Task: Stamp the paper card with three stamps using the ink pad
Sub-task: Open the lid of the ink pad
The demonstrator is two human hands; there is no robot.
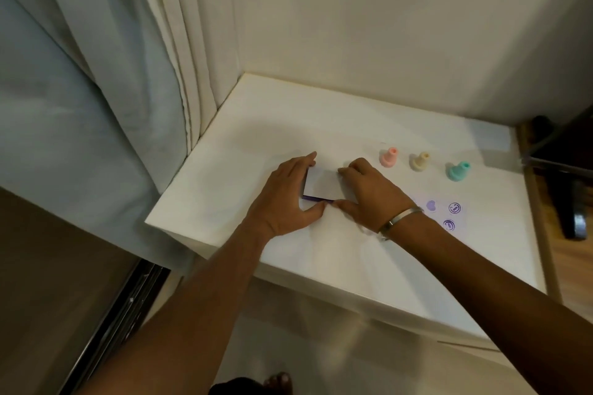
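Taking the ink pad as the landmark: it is a flat rectangular case with a pale, smooth lid and a thin purple strip showing along its near edge, lying on the white table toward the table's left half; whether the lid is fully down cannot be told, and nothing of the pad inside shows. To its left hang pale, pleated curtains against the wall. The left hand clasps the pad's left end, fingers curved over the far corner and thumb pressed at the near edge, a closed hold on the case. The right hand grips the pad's right end the same way, fingertips on the far right corner and thumb along the near edge, meeting the left thumb; a metal bangle circles its wrist. Right of the pad, beyond the right hand, three small stamps stand upright in a row, each with a round base and narrow neck: a pink stamp, a cream stamp and a teal stamp. Nearer the viewer than the stamps, right of the pad and partly behind the right wrist, lies the paper card, white on white so its edges are hard to tell, bearing three purple prints: a heart and two round marks
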